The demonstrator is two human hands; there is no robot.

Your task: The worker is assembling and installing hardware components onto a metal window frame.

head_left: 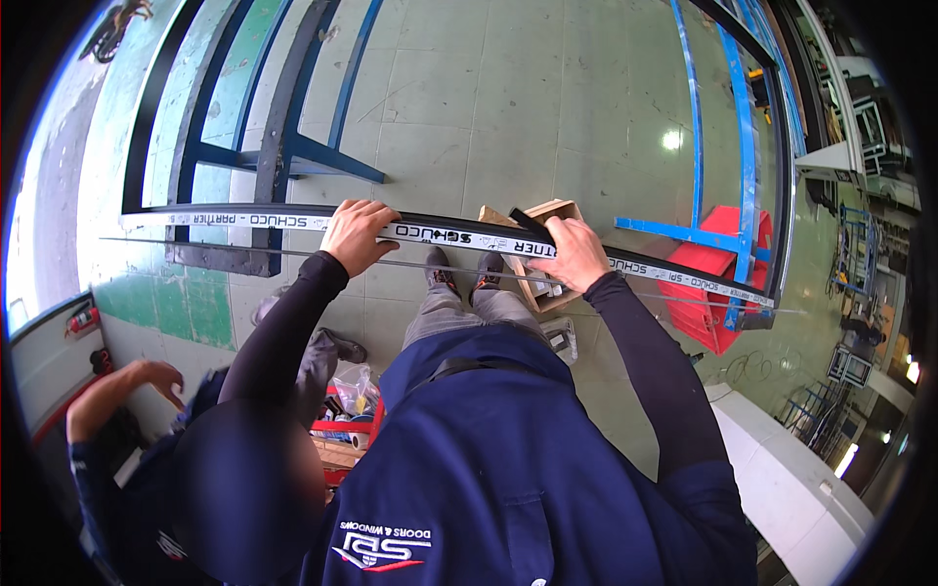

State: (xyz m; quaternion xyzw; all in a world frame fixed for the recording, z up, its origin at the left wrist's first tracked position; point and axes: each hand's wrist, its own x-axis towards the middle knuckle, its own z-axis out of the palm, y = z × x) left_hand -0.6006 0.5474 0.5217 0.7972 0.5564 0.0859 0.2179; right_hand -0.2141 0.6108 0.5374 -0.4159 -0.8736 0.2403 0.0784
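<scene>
A large black door or window frame (454,224) spans the view, its near rail faced with printed white tape. My left hand (360,236) is closed over this rail left of the middle, fingers across its top. Farther right, my right hand (570,256) is closed at the rail around a short black bar-shaped piece (531,225), whose end sticks out toward the left. My right thumb lies against the taped face. A thin grey strip (283,252) runs along the near side of the rail, below both hands; how it is fixed cannot be seen.
Blue metal stands are under the frame at left (278,146) and right (745,156). Below the rail are an open wooden box (532,288) and a red object (718,234). Close on my left is a co-worker (234,469), beside a red crate (376,415). A white surface (782,479) stands at lower right.
</scene>
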